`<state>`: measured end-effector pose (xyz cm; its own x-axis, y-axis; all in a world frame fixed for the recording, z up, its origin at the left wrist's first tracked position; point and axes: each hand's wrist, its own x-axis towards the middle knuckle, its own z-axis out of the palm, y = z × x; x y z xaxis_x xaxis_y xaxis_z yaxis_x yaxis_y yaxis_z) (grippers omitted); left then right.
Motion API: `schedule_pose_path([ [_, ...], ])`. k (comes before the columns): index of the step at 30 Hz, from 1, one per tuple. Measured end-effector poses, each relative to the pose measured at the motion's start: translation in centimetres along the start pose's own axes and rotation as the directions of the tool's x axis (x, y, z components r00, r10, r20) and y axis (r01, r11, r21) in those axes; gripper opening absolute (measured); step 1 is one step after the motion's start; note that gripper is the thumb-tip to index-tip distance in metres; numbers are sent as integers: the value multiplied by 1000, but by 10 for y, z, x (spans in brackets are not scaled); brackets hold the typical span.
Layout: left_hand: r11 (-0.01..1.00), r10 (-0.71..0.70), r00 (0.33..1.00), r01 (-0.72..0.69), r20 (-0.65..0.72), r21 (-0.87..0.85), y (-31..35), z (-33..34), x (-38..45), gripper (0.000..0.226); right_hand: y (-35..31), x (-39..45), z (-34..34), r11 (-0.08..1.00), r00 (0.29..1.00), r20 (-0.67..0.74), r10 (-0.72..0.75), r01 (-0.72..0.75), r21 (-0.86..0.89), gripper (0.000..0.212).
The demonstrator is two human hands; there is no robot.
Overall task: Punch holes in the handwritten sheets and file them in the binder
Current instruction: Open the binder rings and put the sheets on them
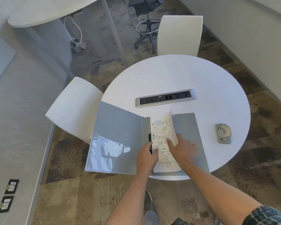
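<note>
A grey binder (pixel 118 137) lies open on the round white table (pixel 193 75), its left cover hanging over the table's edge. Handwritten sheets (pixel 161 127) lie on the binder's right half beside the ring mechanism (pixel 150 138). My left hand (pixel 147 157) rests at the rings, fingers on the sheets' left edge. My right hand (pixel 182 149) pinches the right edge of the top sheet, which is lifted and curled upward, blurred. A grey hole punch (pixel 222 133) sits on the table to the right of the binder.
A power and socket strip (pixel 165 98) is set into the table behind the binder. White chairs stand at the far side (pixel 180 34) and the left (pixel 75 109). A black stool (pixel 146 28) and another table (pixel 44 10) stand farther back on the patterned carpet.
</note>
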<state>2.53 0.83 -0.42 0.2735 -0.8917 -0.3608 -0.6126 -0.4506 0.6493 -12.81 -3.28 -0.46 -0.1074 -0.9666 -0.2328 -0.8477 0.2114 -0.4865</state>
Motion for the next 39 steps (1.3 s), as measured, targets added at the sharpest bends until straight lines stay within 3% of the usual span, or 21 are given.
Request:
schedule_pose_path([
  [2, 993, 34, 996, -43, -86, -109, 16, -3, 2, 34, -13, -2, -4, 977, 994, 102, -30, 7, 212, 55],
  [6, 893, -19, 1000, 10, -16, -450, 37, -11, 5, 28, -29, -9, -12, 858, 965, 252, -71, -69, 509, 60],
  [12, 637, -221, 973, 200, 73, -744, 44, -19, 3, 25, -32, -12, -20, 782, 967, 247, -66, -104, 615, 48],
  [18, 547, -236, 963, 240, 127, -802, 35, -23, 4, 35, -31, -14, -20, 742, 965, 229, -127, -61, 668, 28],
  [22, 527, -224, 966, 231, 129, -818, 33, -32, 7, 27, -33, -14, -14, 753, 966, 212, -151, -26, 657, 52],
  [30, 456, -271, 956, 227, 109, -860, 32, -41, 10, 16, -44, -13, -12, 752, 954, 205, -219, 32, 658, 60],
  [33, 526, -271, 962, 178, 35, -831, 33, -49, 13, 13, -46, -11, -10, 745, 942, 206, -266, 65, 663, 61],
  [39, 845, -236, 928, 50, -288, -532, 19, -89, 25, 24, -34, 1, 8, 829, 942, 271, -196, 12, 560, 77],
])
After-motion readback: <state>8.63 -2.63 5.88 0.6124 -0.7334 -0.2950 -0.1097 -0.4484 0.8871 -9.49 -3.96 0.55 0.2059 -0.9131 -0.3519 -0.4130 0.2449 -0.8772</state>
